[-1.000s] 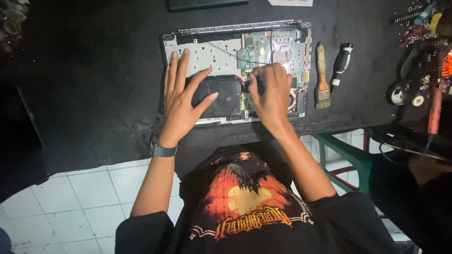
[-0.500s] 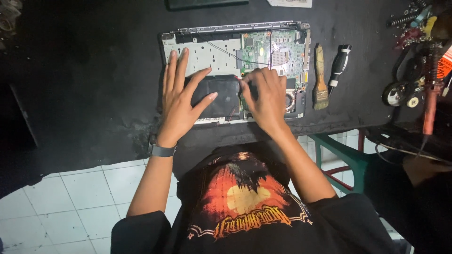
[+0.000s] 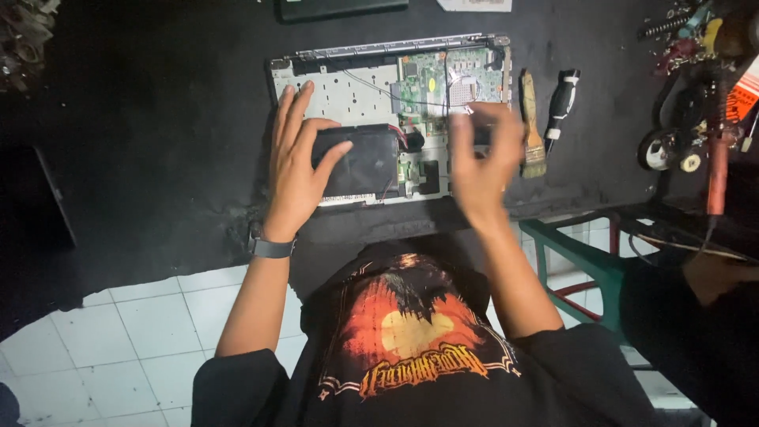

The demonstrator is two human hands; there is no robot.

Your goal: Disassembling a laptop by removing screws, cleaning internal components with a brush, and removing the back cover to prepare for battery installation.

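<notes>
With the left hand [image 3: 296,170] flat, fingers spread, steadying the black battery pack [image 3: 360,162] in the opened laptop chassis [image 3: 340,87], the right hand [image 3: 482,162] hovers empty over the green motherboard [image 3: 443,79]—keep pressure even, clear of wires.

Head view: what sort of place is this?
Probably an electronics repair bench: an opened laptop with its circuit board bare, a brush and a screwdriver beside it on a black mat.

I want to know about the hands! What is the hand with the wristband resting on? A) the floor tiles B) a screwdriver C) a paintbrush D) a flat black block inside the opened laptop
D: the left hand lies flat on the black block in the opened laptop.
</notes>
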